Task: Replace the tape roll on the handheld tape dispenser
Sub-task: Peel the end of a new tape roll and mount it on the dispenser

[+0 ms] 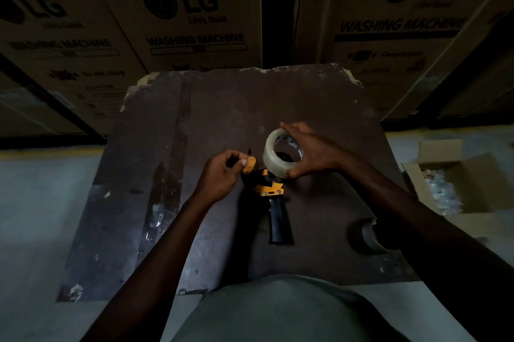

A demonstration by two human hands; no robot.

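Here the right hand (311, 155) gripped the clear tape roll (281, 153) over the dispenser (268, 188), seemingly to seat it, while the left hand (222, 174) pinched the dispenser's yellow front flap (249, 165), steadying it on the tabletop (222, 108).

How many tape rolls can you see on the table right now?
2. A clear tape roll is gripped by the right hand at the dispenser. A brown roll lies near the table's right edge, partly behind the right arm.
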